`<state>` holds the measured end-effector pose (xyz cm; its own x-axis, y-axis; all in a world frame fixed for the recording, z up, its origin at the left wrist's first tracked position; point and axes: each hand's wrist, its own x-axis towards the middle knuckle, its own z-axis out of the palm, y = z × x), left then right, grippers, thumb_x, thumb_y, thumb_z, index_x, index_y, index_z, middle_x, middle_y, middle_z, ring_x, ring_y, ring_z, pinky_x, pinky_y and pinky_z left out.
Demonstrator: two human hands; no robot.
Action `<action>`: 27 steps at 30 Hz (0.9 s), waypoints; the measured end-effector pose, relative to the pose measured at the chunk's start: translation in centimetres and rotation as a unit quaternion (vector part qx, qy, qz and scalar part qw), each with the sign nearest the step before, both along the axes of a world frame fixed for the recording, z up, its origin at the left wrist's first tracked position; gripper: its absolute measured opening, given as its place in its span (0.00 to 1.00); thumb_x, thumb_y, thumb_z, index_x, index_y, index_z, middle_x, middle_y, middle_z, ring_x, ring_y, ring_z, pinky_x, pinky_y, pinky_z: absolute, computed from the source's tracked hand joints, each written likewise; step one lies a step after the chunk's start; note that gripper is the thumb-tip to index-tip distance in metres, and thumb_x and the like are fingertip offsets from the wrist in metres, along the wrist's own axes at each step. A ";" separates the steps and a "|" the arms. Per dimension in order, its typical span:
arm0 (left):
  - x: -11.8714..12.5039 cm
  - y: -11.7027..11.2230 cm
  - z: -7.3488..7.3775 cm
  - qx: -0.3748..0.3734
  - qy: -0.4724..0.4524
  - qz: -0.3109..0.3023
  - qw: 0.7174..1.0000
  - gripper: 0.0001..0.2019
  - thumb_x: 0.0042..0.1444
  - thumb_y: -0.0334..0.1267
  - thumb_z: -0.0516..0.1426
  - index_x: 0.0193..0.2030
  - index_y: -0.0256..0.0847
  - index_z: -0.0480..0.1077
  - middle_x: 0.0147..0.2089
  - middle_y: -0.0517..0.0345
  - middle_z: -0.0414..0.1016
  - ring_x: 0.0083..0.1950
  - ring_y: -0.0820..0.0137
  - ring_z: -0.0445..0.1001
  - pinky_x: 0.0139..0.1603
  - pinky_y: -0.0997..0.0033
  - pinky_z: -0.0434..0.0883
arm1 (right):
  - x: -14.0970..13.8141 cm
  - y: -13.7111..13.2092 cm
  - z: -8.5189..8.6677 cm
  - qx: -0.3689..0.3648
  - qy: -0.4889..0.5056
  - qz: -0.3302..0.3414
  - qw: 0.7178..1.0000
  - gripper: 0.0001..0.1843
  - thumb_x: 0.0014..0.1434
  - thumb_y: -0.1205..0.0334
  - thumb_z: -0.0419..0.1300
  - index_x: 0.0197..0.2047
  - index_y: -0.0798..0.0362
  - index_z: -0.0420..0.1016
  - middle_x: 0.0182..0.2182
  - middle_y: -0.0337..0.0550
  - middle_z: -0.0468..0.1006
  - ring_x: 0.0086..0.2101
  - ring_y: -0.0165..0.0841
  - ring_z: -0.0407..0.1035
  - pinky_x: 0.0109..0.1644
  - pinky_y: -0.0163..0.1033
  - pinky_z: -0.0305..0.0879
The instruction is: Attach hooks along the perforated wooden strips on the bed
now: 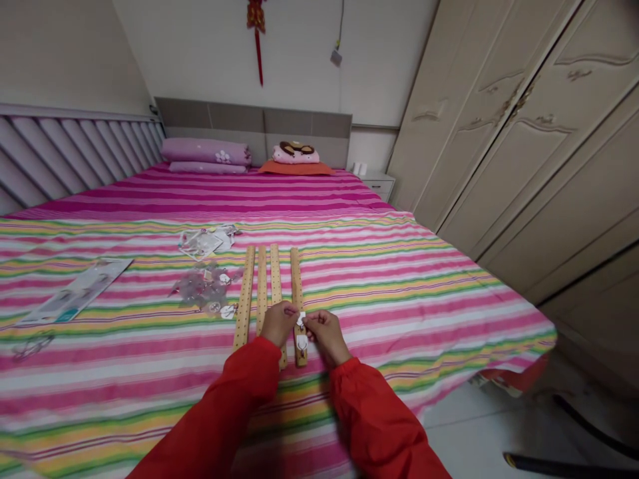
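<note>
My left hand [280, 324] reaches over the wooden strips, its thumb and forefinger pinched together at the top of a small white card [301, 319]. From the other side my right hand [327, 334] pinches at the right edge of that card, on the rightmost wooden strip [296, 279]. Just below, another white card [301, 342] with a thin ring-like piece on it rests on the same strip. To the left lie a wooden strip [244, 293] with rows of small holes and two more like it, partly covered by my left hand and sleeve.
Left of the strips lie a heap of small clear bags [202, 289], more clear packaging [207, 241] and a long flat packet [80, 291]. A thin looped cord [32, 344] is further left. The striped bed sheet [379, 319] extends rightward, towards the wardrobe [524, 146].
</note>
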<state>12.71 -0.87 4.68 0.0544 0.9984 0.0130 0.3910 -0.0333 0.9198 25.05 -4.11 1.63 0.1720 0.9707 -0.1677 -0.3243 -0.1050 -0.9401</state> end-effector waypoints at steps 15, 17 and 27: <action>0.2 -0.5 -0.3 0.085 0.168 -0.018 0.982 0.04 0.47 0.27 0.56 0.25 0.36 0.72 0.28 0.58 0.71 0.30 0.73 0.69 0.35 0.73 0.66 | -0.1 0.3 -0.7 -0.009 -0.016 -0.016 1.000 0.14 0.35 0.59 0.69 0.23 0.55 0.69 0.11 0.31 0.68 0.12 0.24 0.59 0.15 0.30 0.55; 0.2 -0.6 -0.4 0.090 0.176 -0.015 0.980 0.05 0.47 0.27 0.56 0.26 0.36 0.72 0.28 0.58 0.71 0.30 0.73 0.69 0.35 0.73 0.66 | -0.1 0.4 -0.7 -0.013 -0.016 -0.021 1.000 0.15 0.35 0.59 0.69 0.23 0.55 0.68 0.11 0.30 0.68 0.12 0.24 0.59 0.15 0.29 0.55; -0.4 -2.2 -0.8 0.197 0.227 -0.062 0.952 0.14 0.55 0.29 0.49 0.39 0.39 0.75 0.40 0.50 0.75 0.45 0.64 0.70 0.48 0.63 0.67 | -0.2 -0.1 -0.6 0.016 0.008 -0.019 1.000 0.17 0.35 0.60 0.69 0.30 0.55 0.72 0.13 0.27 0.65 0.13 0.23 0.59 0.16 0.30 0.55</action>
